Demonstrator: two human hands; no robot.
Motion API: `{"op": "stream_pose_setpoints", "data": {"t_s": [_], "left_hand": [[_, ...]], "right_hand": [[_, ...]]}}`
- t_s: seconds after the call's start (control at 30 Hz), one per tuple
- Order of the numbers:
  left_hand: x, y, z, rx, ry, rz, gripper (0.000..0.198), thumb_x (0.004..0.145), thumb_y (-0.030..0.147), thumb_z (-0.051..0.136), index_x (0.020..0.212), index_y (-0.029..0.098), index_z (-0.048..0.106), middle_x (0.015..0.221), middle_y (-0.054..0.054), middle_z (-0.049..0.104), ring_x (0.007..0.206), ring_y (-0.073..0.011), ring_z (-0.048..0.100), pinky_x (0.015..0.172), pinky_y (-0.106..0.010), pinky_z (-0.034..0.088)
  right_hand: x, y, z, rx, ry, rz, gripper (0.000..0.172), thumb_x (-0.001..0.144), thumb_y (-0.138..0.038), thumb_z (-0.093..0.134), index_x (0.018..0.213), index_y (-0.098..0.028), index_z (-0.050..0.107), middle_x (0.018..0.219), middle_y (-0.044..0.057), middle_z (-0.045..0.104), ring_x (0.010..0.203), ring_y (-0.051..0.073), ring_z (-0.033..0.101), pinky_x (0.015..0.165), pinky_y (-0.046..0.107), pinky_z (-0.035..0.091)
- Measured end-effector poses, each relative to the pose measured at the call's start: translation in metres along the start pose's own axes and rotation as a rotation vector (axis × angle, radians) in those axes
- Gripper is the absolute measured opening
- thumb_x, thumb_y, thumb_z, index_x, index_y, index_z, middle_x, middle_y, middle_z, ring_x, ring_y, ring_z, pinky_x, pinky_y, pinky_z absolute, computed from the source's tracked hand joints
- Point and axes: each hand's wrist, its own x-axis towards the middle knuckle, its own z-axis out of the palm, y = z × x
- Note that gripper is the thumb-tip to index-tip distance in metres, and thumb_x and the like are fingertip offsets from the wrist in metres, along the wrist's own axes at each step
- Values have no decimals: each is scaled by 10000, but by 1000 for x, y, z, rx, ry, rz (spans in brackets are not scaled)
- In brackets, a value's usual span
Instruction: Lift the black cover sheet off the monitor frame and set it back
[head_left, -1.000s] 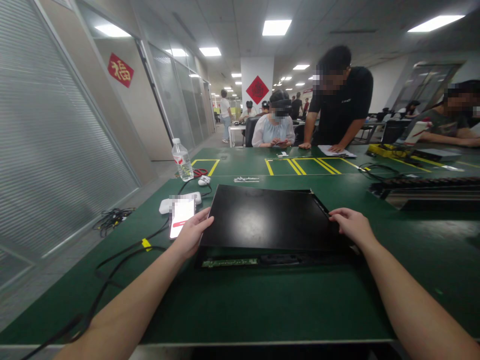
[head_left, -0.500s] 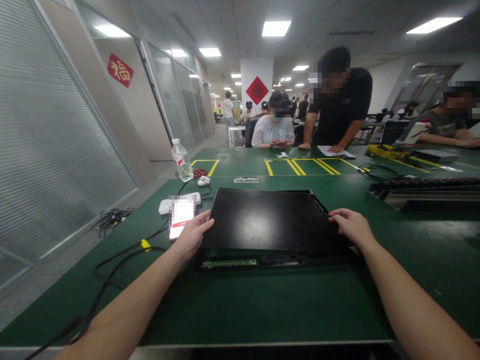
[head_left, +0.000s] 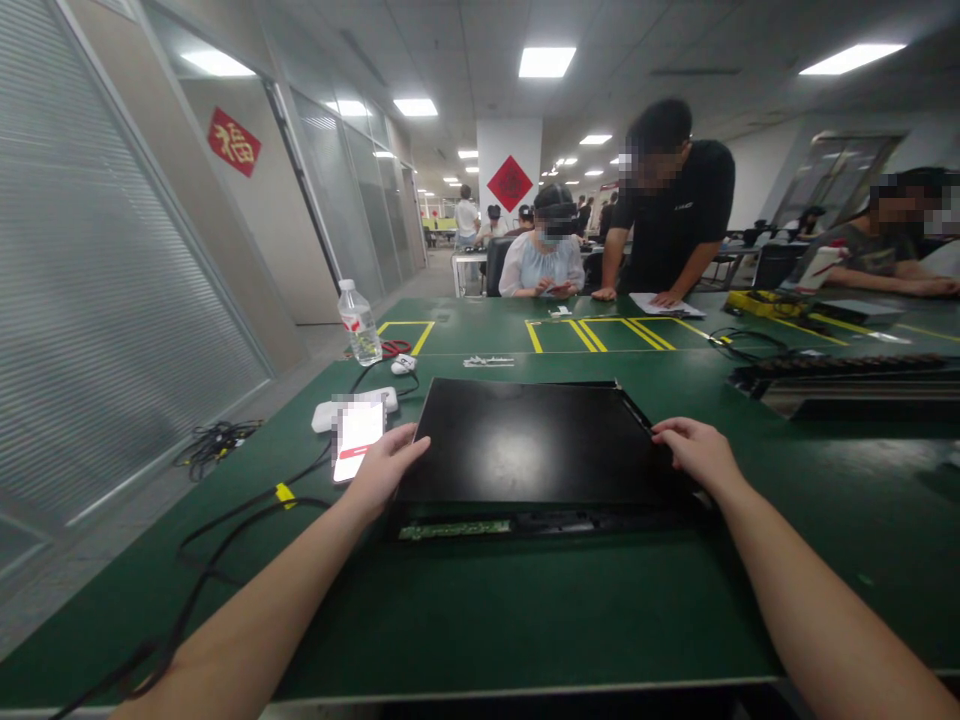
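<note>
A black flat display panel (head_left: 525, 440) lies slightly askew over a dark frame (head_left: 570, 521) on the green table. My left hand (head_left: 390, 462) grips the panel's left edge, its thumb on the upper face and the other fingers partly hidden. At the opposite side, my right hand (head_left: 697, 455) is closed, with thumb and forefinger pinching the panel's right edge near the frame's side. A green circuit board strip (head_left: 454, 530) shows in the frame below the panel's near edge. Most of the frame's inside is covered.
Left of the panel are a lit phone (head_left: 358, 440), a white power strip (head_left: 326, 415), black cables (head_left: 225, 520), a water bottle (head_left: 360, 325) and red-handled scissors (head_left: 396, 348). Long black parts (head_left: 862, 385) lie at right. A person (head_left: 675, 220) leans on the far table.
The whole view has shifted slightly. Both hands keep their hold on the panel's edges, and its near edge looks a touch lower over the frame.
</note>
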Motion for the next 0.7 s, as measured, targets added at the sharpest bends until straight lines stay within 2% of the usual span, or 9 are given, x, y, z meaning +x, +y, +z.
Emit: {"op": "stream_pose_setpoints", "data": {"t_s": [0.1, 0.2, 0.47, 0.7], "left_hand": [[5, -6, -5, 202, 34, 100, 702, 618, 557, 921, 1175, 145, 805, 1502, -202, 691, 1410, -433, 628, 1194, -548, 496], [7, -10, -8, 329, 41, 124, 641, 656, 542, 870, 1162, 152, 813, 1603, -201, 605, 1486, -424, 561, 1244, -511, 441], [17, -23, -11, 463, -3, 151, 625, 706, 530, 791, 1194, 141, 799, 1587, -220, 601, 1475, -420, 571, 1245, -527, 433], [23, -30, -14, 654, -12, 187, 558, 750, 515, 731, 1176, 161, 799, 1579, -204, 609, 1475, -428, 559, 1239, -554, 442]], "right_hand": [[0, 0, 0, 10, 0, -1, 232, 728, -273, 624, 841, -196, 812, 568, 25, 647, 503, 170, 577, 507, 274, 438], [0, 0, 0, 19, -7, 5, 233, 726, -265, 616, 837, -193, 808, 648, 39, 701, 493, 157, 569, 505, 277, 444], [1, 1, 1, 29, -7, -4, 203, 717, -268, 621, 810, -202, 790, 744, 46, 745, 539, 154, 594, 501, 264, 443], [0, 1, 2, 27, 14, -21, 172, 712, -283, 645, 778, -212, 787, 693, 42, 710, 593, 174, 619, 496, 259, 435]]}}
